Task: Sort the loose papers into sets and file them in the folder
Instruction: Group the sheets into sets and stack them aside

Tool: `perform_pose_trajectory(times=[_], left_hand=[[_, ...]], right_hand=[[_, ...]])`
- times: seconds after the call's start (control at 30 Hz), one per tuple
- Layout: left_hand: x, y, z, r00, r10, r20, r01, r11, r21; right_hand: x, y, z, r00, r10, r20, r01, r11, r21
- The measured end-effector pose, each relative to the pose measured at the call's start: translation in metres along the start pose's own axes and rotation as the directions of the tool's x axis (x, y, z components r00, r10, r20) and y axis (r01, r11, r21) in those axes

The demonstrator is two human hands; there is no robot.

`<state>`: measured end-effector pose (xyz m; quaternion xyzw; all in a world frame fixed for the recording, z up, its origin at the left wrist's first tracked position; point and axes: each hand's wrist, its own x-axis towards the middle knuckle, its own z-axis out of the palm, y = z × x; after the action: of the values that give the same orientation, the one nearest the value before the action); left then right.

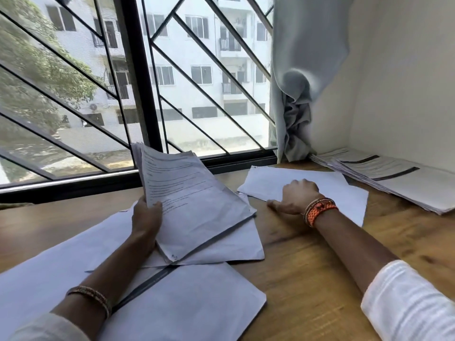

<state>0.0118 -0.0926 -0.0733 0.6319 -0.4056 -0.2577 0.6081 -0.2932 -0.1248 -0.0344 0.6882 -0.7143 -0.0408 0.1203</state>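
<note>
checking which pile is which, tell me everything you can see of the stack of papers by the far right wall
The stack by the wall is a thick pile of white printed sheets, fanned so their edges step out. It lies flat on the wooden table against the cream wall, near the curtain. Dark bands cross the top pages; the text is too small to read. Neither hand touches it.

We can read nothing here: the printed lines on the held sheaf of papers (187,193) are too blurred, and the stacked sheets (384,173) perhaps carry text too.

Sheaf (192,193) raised at left over loose sheets (197,303); single sheet (307,179) centre-right on desk (307,267); stack (394,178) far right by wall.
</note>
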Motion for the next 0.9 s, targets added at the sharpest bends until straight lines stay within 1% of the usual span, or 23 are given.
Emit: perform_pose_trajectory(times=[0.07, 0.1, 0.17, 0.23, 0.27, 0.3, 0.37, 0.47, 0.53, 0.6, 0.63, 0.67, 0.7, 0.73, 0.77, 0.8, 0.83, 0.87, 0.9], left_hand=[[0.000, -0.001, 0.001, 1.000, 0.004, 0.008, -0.004, 1.000, 0.000], [0.000, -0.001, 0.001, 1.000, 0.004, 0.012, -0.004, 1.000, -0.001], [0.000, -0.001, 0.002, 1.000, 0.003, 0.023, -0.003, 1.000, 0.010], [-0.001, -0.001, 0.002, 0.999, 0.003, 0.035, -0.003, 1.000, 0.014], [-0.001, -0.001, 0.001, 0.999, 0.001, 0.035, -0.002, 1.000, 0.013], [-0.001, -0.001, 0.001, 0.999, -0.002, 0.032, 0.001, 1.000, 0.011], [0.000, 0.000, 0.001, 0.999, -0.004, 0.036, 0.004, 1.000, 0.021], [-0.004, 0.003, -0.001, 0.999, -0.003, 0.039, 0.002, 1.000, 0.017], [-0.006, 0.005, 0.000, 0.999, 0.014, 0.042, -0.015, 0.999, 0.031], [-0.007, 0.005, -0.001, 0.999, 0.017, 0.042, -0.019, 0.999, 0.048], [-0.008, 0.005, -0.001, 0.999, 0.017, 0.043, -0.019, 0.998, 0.055], [-0.009, 0.005, -0.001, 0.999, 0.023, 0.044, -0.026, 0.998, 0.065], [-0.010, 0.006, -0.001, 0.999, 0.030, 0.044, -0.033, 0.997, 0.073], [-0.010, 0.006, -0.001, 0.998, 0.045, 0.040, -0.048, 0.996, 0.074], [-0.010, 0.006, -0.001, 0.998, 0.056, 0.035, -0.059, 0.996, 0.069], [-0.010, 0.005, -0.002, 0.997, 0.066, 0.034, -0.068, 0.996, 0.059], [-0.010, 0.005, -0.002, 0.997, 0.072, 0.040, -0.073, 0.996, 0.042], [-0.010, 0.004, -0.002, 0.996, 0.075, 0.056, -0.076, 0.997, 0.018], [-0.010, 0.004, -0.001, 0.994, 0.077, 0.076, -0.076, 0.997, -0.013]], right_hand=[[-0.005, -0.004, -0.008, 1.000, -0.001, 0.004, 0.002, 0.996, -0.090], [-0.006, -0.005, -0.009, 1.000, 0.003, 0.015, -0.002, 0.996, -0.089], [-0.004, -0.003, -0.008, 0.996, 0.020, 0.082, -0.023, 0.999, 0.028], [-0.002, -0.001, -0.005, 0.977, 0.009, 0.214, -0.047, 0.984, 0.173], [-0.001, -0.001, -0.005, 0.965, 0.001, 0.261, -0.057, 0.977, 0.207], [-0.001, -0.001, -0.006, 0.960, -0.010, 0.279, -0.048, 0.978, 0.202], [-0.003, -0.006, -0.009, 0.971, -0.014, 0.239, -0.023, 0.988, 0.152], [-0.006, -0.017, -0.010, 0.991, -0.031, 0.132, 0.024, 0.998, 0.054], [-0.009, -0.019, -0.010, 0.995, -0.018, 0.098, 0.014, 0.999, 0.045], [-0.012, -0.016, -0.012, 1.000, -0.002, 0.016, 0.001, 0.997, 0.083], [-0.012, -0.010, -0.017, 1.000, 0.021, -0.021, -0.017, 0.989, 0.148], [-0.012, -0.003, -0.025, 0.998, 0.041, -0.057, -0.023, 0.958, 0.285], [-0.012, 0.006, -0.036, 0.996, 0.044, -0.081, 0.000, 0.879, 0.476], [-0.014, 0.015, -0.050, 0.995, 0.028, -0.094, 0.046, 0.717, 0.695], [-0.021, 0.023, -0.065, 0.994, 0.018, -0.109, 0.089, 0.457, 0.885], [-0.029, 0.030, -0.080, 0.992, 0.031, -0.125, 0.117, 0.179, 0.977], [-0.036, 0.037, -0.090, 0.990, 0.038, -0.135, 0.136, -0.031, 0.990], [-0.040, 0.040, -0.093, 0.989, 0.030, -0.146, 0.149, -0.162, 0.975], [-0.041, 0.041, -0.093, 0.988, 0.008, -0.153, 0.150, -0.257, 0.955]])
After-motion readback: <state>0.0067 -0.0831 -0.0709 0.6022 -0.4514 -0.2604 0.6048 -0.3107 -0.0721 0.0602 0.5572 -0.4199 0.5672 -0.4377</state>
